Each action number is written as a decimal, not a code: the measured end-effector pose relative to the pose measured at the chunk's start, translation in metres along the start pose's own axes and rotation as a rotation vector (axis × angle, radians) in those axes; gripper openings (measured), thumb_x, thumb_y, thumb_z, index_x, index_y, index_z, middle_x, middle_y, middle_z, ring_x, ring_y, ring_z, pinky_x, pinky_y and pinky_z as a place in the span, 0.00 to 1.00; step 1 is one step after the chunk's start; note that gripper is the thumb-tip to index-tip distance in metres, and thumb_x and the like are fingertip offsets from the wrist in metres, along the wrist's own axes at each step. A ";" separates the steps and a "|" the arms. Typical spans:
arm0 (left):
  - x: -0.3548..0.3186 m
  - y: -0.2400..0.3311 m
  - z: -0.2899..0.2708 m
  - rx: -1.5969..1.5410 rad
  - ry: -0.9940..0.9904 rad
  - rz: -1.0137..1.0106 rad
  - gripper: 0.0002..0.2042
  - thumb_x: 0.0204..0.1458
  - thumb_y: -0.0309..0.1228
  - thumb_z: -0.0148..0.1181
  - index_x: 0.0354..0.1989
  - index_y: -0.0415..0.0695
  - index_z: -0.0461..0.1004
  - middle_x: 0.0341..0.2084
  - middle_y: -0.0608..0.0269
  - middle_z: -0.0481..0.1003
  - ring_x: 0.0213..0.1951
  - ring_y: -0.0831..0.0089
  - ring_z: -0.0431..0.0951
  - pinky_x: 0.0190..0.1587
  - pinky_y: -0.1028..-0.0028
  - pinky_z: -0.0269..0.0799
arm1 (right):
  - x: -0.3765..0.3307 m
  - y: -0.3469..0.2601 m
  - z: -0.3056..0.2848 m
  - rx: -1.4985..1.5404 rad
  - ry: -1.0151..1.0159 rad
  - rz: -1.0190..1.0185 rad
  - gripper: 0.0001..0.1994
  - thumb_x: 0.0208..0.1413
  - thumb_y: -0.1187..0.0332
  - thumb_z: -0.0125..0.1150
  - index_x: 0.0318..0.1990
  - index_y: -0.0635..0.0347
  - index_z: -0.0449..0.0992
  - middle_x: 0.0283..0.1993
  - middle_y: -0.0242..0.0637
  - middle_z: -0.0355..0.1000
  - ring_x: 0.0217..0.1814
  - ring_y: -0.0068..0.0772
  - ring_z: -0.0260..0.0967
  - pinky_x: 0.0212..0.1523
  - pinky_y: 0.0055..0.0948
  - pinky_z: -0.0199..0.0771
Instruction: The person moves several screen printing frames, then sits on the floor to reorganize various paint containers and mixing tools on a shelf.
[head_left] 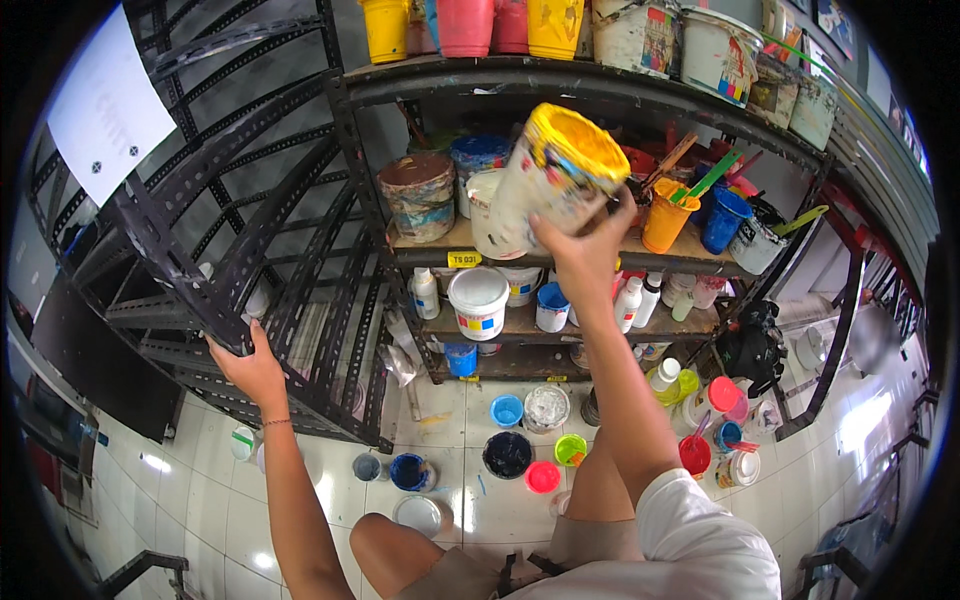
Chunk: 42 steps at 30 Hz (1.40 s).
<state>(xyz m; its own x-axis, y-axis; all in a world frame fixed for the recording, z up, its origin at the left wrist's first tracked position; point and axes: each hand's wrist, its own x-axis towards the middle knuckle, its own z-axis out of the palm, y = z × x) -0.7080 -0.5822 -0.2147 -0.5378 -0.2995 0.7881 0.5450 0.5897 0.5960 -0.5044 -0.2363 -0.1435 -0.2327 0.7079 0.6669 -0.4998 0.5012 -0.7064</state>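
Observation:
My right hand (588,250) is closed on a paint-smeared white paint bucket (535,190) with yellow inside its rim. The bucket leans to the right in front of the middle shelf, and my thumb shows on its near side. Behind and below it, a smaller white tub (486,205) is partly hidden. To the left, my left hand (253,373) grips the end of a black slotted metal rack (180,275). A brown-stained bucket (418,195) sits left of the held bucket, and an orange cup (668,220) holding stirring sticks sits to its right.
Above, yellow and pink buckets line the top shelf (440,78). A lidded white tub (479,300) and bottles fill the lower shelf. Several open paint pots, including a black one (508,455) and a pink one (542,477), stand on the tiled floor close to my knees.

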 end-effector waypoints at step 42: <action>0.000 -0.002 -0.002 -0.061 -0.012 -0.021 0.38 0.50 0.35 0.65 0.63 0.26 0.52 0.61 0.35 0.57 0.63 0.45 0.58 0.64 0.58 0.53 | 0.030 0.030 0.014 -0.245 -0.080 -0.060 0.51 0.34 0.66 0.77 0.63 0.62 0.44 0.57 0.57 0.64 0.58 0.46 0.67 0.58 0.39 0.66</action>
<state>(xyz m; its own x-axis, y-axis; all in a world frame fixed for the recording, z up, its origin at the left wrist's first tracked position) -0.7081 -0.5846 -0.2158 -0.5569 -0.3018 0.7738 0.5719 0.5363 0.6207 -0.5381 -0.2068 -0.1412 -0.2791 0.6363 0.7191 -0.2996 0.6538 -0.6948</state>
